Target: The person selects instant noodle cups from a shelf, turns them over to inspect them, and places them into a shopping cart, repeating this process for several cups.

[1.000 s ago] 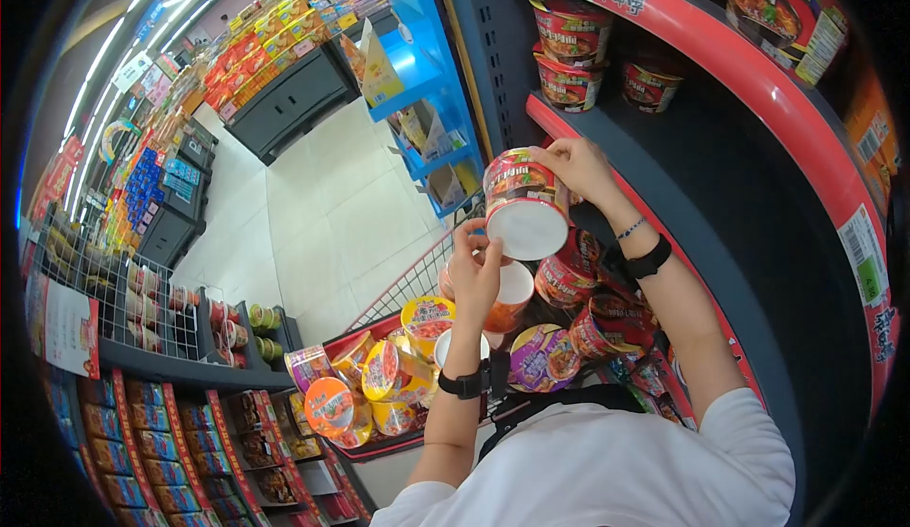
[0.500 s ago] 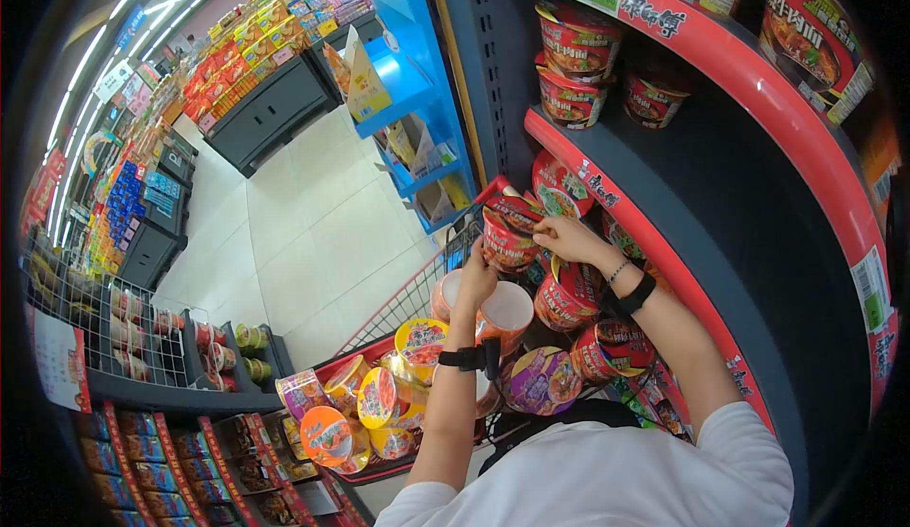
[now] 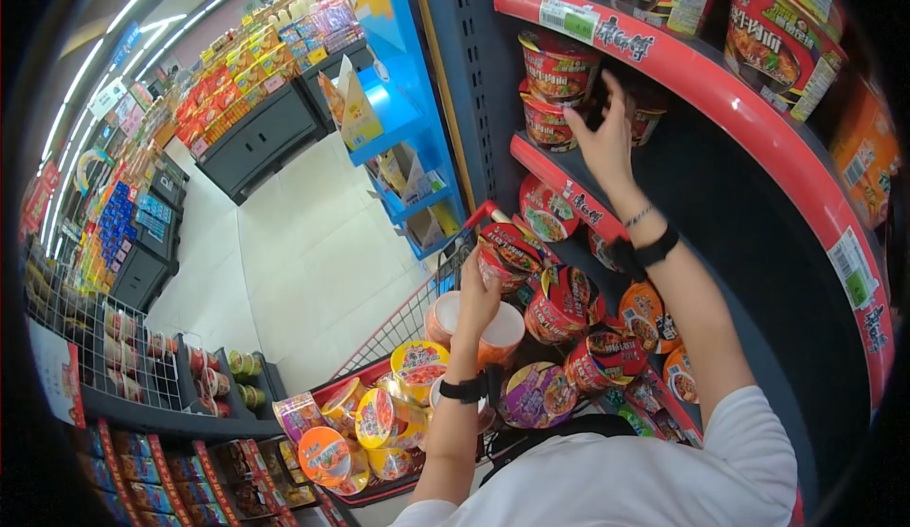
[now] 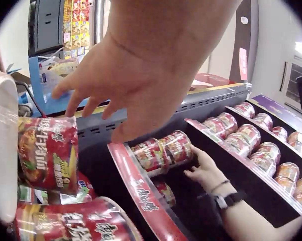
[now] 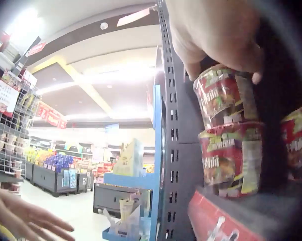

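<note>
My right hand [image 3: 609,143] reaches over the shelf with thumb and fingers spread beside two stacked red noodle cups. In the right wrist view its fingers hang around the top of the upper cup [image 5: 225,95], which stands on the lower cup [image 5: 231,158]. A third red cup [image 5: 297,143] sits to their right. My left hand [image 3: 481,298] is over the shopping cart, fingers loosely extended, nothing gripped. Beside it lies a red noodle cup [image 3: 509,254] in the cart; the left wrist view shows this cup [image 4: 48,150] below the fingers.
The cart holds more cups: a yellow cup [image 3: 420,364], a purple-lidded cup [image 3: 538,394] and several red ones. A red shelf edge [image 3: 569,186] runs beside the cart. Fuller shelves rise above, and a blue display rack [image 3: 393,129] stands at the shelf's end.
The red noodle cup held by both hands went down into the cart and was let go. My right hand then moved up to the stacked cups; the left stayed over the cart.
</note>
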Motion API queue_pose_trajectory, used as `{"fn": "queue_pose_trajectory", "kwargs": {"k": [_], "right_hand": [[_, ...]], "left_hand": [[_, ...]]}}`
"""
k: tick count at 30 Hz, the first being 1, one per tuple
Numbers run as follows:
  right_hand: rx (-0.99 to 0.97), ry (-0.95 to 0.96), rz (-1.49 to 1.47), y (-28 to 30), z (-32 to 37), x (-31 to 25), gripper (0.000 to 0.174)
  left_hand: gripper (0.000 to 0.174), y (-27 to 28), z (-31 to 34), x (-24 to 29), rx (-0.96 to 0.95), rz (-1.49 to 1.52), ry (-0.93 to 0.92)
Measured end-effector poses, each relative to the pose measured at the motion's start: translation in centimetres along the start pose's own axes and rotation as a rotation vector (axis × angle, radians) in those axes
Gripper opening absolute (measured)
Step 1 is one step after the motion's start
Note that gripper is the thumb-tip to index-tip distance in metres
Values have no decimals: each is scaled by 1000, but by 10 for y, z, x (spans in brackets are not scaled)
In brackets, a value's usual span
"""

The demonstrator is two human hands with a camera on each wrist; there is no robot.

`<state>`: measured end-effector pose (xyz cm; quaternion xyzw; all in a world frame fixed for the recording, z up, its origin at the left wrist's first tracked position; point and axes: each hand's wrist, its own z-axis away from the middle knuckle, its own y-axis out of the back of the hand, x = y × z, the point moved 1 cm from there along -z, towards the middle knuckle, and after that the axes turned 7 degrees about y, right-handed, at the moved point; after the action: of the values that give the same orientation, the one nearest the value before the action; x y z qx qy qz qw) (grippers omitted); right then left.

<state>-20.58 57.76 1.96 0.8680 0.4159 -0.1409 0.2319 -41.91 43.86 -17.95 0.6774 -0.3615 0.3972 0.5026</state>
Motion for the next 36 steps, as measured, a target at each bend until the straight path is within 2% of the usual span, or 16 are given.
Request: {"fn": "queue_pose_trajectory", "kwargs": {"k": [2,4,5,8,9,10,12,13,15,18,19,21,24,33,35,36], "right_hand": [[111,95,166,-15,-29,10,87],[-42,-34,211,-26,-51,24,98],[-88,-59,144,-25,-57,29,95],[-193,-223,-87,-14,-61,29,83],[-69,-31,-50,-11,-53,24,63],[-77,-21,-56,-5,-45,11,63],[-108,-155,-580,12,-24,-12,57],[-122,-154,-586,19,-14,-19,57],[-237,-204,-731,30,7,-31,55],[-475,-649,-929,49,39,-60,44],[-480,-661,-934,49,51,-55,44],[-880,-820,-1014,47,74,-47,47],[-1076,-833,-922,54,83,-59,59],[-1116,-887,-820,39,100,-52,65],[-1092,-654,-970,43,93,-69,48],[-1093,-657,-972,41,96,-73,48]], "left_hand": [[57,0,8,22,-4,16,-35],[57,-2,15,39,-70,168,12],[52,1,19,50,-47,109,-113],[53,5,28,56,-17,66,-159],[54,6,30,53,12,39,-188],[54,10,31,61,25,43,-185],[54,19,39,72,-41,271,42],[55,21,40,75,-15,304,4],[55,25,41,93,77,325,-40],[54,36,49,122,191,341,-97],[52,38,52,125,222,416,-131],[44,42,62,134,258,496,-169],[41,51,77,133,375,234,-206],[44,61,89,127,427,155,-108],[50,70,87,123,426,172,-94],[50,75,86,118,425,170,-91]]}}
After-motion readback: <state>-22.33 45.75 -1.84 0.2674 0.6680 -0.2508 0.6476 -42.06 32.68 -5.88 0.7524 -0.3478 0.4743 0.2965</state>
